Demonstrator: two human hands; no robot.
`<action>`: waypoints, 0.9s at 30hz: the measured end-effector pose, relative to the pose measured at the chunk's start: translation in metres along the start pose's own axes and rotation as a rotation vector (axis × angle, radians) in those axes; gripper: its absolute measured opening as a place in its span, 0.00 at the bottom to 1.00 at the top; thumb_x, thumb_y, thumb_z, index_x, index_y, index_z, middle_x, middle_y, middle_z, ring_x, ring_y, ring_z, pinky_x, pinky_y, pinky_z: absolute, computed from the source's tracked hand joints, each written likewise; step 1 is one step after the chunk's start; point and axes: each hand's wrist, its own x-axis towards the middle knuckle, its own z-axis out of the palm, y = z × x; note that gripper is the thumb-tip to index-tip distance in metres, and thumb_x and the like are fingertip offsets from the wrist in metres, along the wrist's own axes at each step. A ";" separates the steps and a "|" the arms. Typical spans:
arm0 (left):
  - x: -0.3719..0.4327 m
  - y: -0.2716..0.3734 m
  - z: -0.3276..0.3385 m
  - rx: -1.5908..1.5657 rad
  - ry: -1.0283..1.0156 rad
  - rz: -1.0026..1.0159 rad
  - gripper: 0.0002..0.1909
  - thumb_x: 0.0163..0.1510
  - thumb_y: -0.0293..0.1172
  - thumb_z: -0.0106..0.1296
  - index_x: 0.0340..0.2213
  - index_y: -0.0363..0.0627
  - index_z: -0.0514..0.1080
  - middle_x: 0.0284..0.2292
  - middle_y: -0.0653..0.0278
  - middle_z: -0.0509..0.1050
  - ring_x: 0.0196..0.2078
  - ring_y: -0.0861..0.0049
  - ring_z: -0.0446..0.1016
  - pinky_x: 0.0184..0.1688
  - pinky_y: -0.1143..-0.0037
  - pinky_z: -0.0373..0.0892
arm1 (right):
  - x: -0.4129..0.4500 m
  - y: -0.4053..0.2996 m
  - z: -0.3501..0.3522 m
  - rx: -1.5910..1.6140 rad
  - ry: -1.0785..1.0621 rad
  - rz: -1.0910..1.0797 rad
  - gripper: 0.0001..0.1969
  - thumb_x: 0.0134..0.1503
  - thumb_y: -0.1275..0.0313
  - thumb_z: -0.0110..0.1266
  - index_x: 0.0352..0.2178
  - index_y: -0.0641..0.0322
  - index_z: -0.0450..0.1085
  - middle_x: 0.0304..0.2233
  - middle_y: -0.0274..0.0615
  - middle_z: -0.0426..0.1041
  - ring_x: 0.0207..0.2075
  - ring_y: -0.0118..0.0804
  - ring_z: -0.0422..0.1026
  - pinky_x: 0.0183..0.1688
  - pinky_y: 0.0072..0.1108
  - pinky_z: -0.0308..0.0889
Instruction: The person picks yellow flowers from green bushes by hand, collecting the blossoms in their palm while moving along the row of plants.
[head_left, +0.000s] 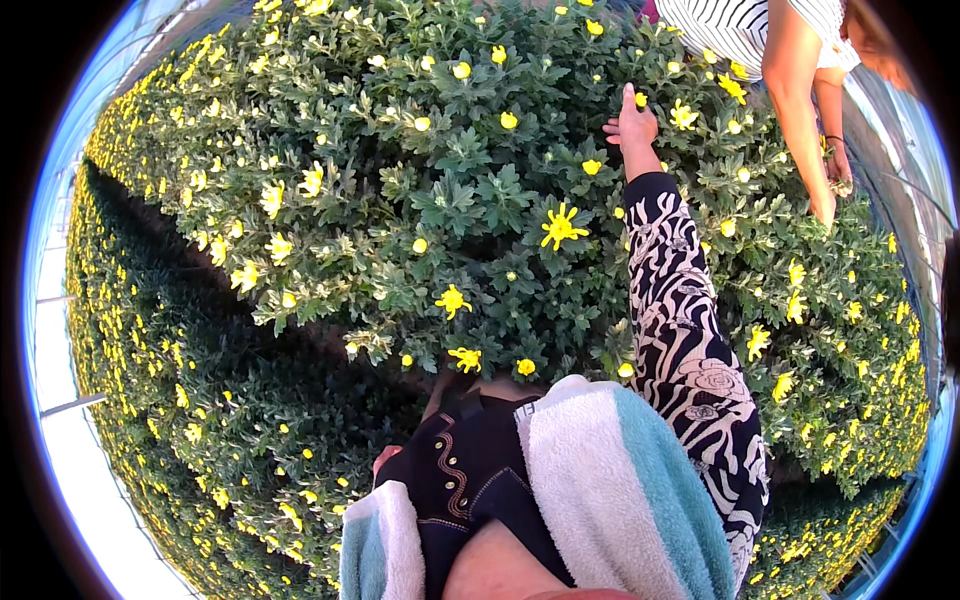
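Observation:
My right hand (635, 127) reaches out over a dense bed of yellow chrysanthemums (465, 206), its fingers apart. Nothing shows in its grasp. Right beside its fingers is a small yellow bud (641, 100). An open yellow bloom (561, 226) stands nearer my body, and another bloom (682, 115) is to the right of the hand. Of my left hand (386, 456), only a small part shows at the side of my black top; the rest is hidden, so its grip cannot be seen.
At upper right another person in a striped top (712, 26) bends over the plants, one hand (823, 206) among the leaves. A dark furrow (202, 255) separates two flower beds on the left. A towel (600, 465) hangs around my neck. Greenhouse sheeting (56, 315) lines the left side.

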 end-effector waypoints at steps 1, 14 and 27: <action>0.000 0.000 0.000 -0.002 -0.001 0.001 0.10 0.51 0.27 0.59 0.36 0.40 0.74 0.29 0.66 0.77 0.33 0.82 0.75 0.38 0.80 0.70 | 0.000 -0.002 -0.005 -0.046 0.039 0.028 0.32 0.55 0.44 0.53 0.45 0.66 0.66 0.28 0.51 0.77 0.20 0.39 0.78 0.17 0.25 0.73; -0.016 -0.030 0.006 -0.066 0.057 -0.012 0.09 0.51 0.27 0.58 0.35 0.40 0.74 0.29 0.66 0.77 0.33 0.82 0.75 0.38 0.80 0.70 | 0.017 0.040 -0.022 0.066 -0.129 0.056 0.10 0.60 0.77 0.42 0.43 0.71 0.61 0.28 0.48 0.74 0.21 0.40 0.78 0.10 0.22 0.60; 0.029 -0.062 -0.026 -0.013 -0.016 0.182 0.08 0.52 0.26 0.58 0.35 0.40 0.74 0.28 0.67 0.77 0.33 0.82 0.75 0.38 0.80 0.70 | -0.067 0.046 -0.063 -0.228 -0.206 -0.134 0.32 0.51 0.83 0.41 0.61 0.64 0.51 0.27 0.48 0.73 0.16 0.37 0.73 0.13 0.22 0.59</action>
